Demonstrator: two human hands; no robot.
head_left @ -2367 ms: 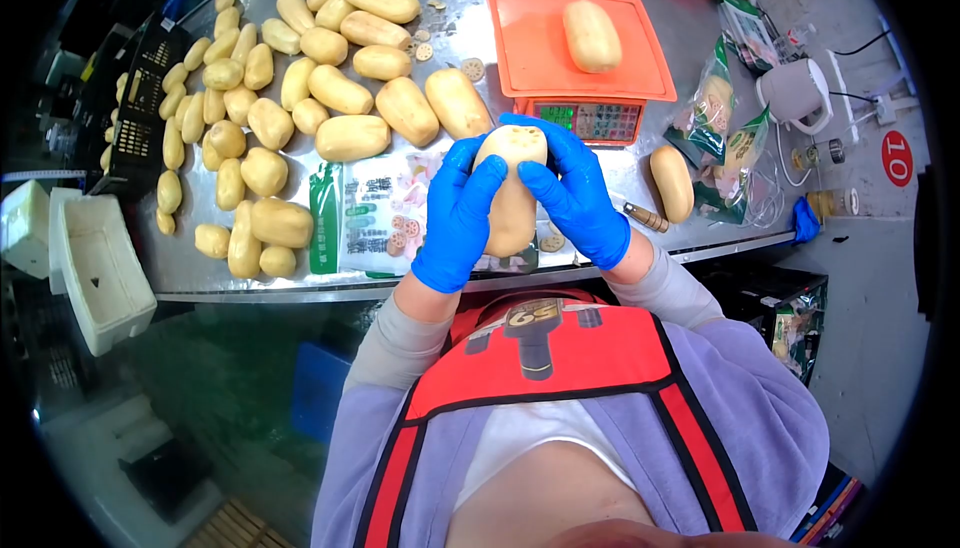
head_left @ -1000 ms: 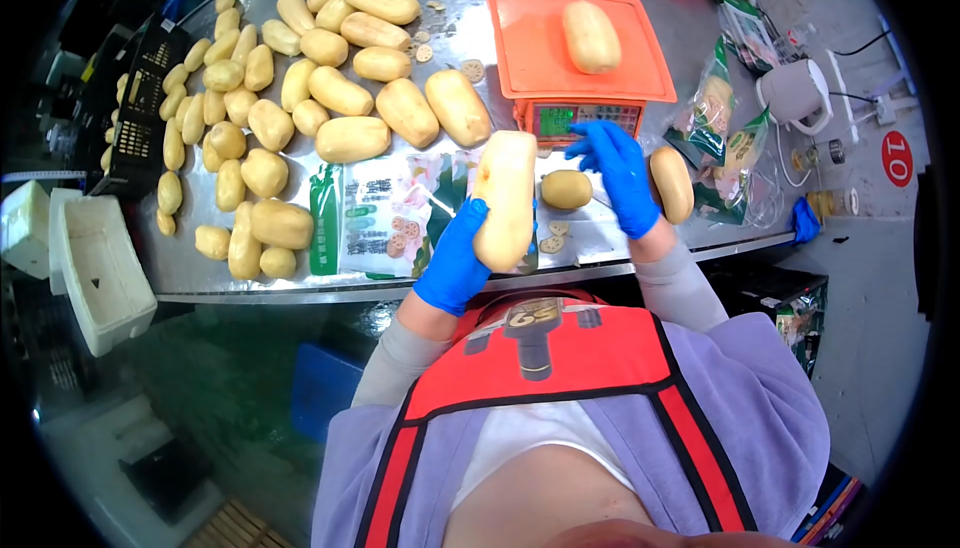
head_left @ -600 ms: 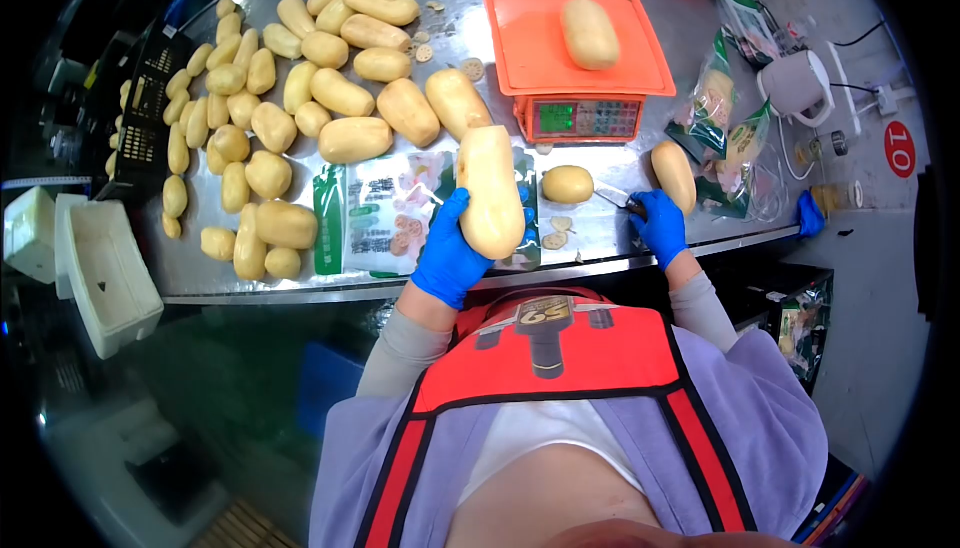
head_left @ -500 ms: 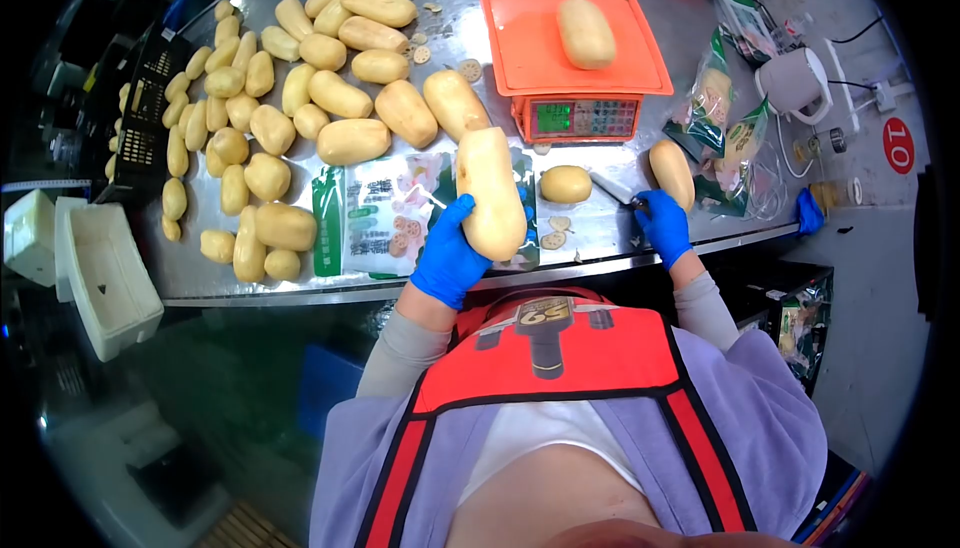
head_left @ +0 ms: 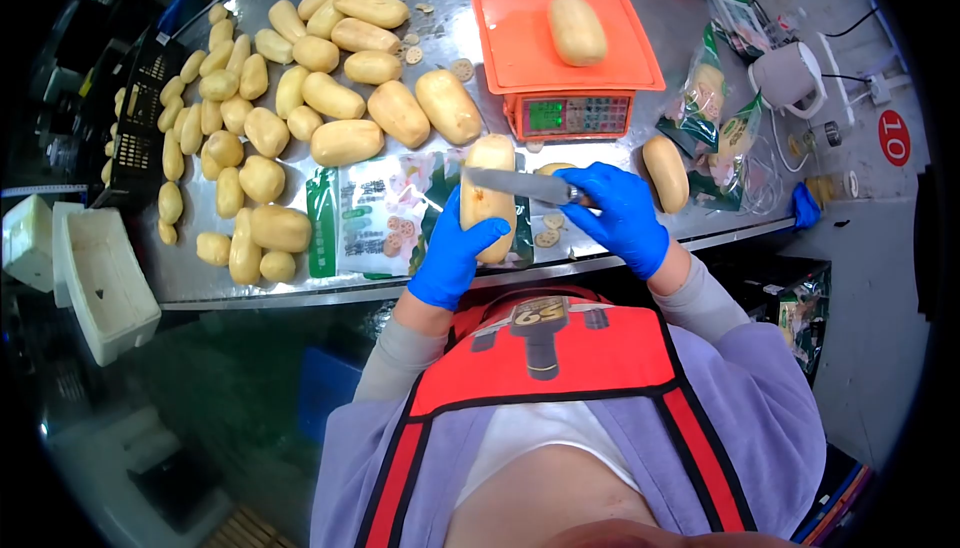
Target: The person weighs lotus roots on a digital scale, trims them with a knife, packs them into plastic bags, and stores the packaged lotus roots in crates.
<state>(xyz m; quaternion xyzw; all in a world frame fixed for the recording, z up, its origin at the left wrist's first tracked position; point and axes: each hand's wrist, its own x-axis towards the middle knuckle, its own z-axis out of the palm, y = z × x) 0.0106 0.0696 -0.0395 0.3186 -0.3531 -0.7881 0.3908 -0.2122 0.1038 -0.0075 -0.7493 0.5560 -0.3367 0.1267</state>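
In my left hand point(head_left: 448, 256), gloved in blue, is a pale lotus root point(head_left: 489, 220), its long side pointing away from me above a printed plastic bag point(head_left: 365, 210). My right hand point(head_left: 622, 220), also gloved, grips the handle of a knife point(head_left: 520, 185). The blade lies across the upper part of the root; whether it has cut in cannot be told. Behind the right hand, another lotus root point(head_left: 556, 167) is mostly hidden. Cut slices point(head_left: 547, 238) lie beside the held root, and a further root point(head_left: 665, 175) rests right of the right hand.
An orange scale point(head_left: 570, 115) with a lotus root point(head_left: 577, 31) on its pan stands beyond my hands. Many lotus roots point(head_left: 345, 143) cover the left of the metal table point(head_left: 450, 28). Filled bags point(head_left: 735, 138) lie at right. A black crate point(head_left: 138, 138) and white foam box point(head_left: 110, 278) are left.
My right hand has picked the knife up from the table and moved left, bringing the blade over the lotus root. The left hand still holds that root, now with the thumb along its near side.
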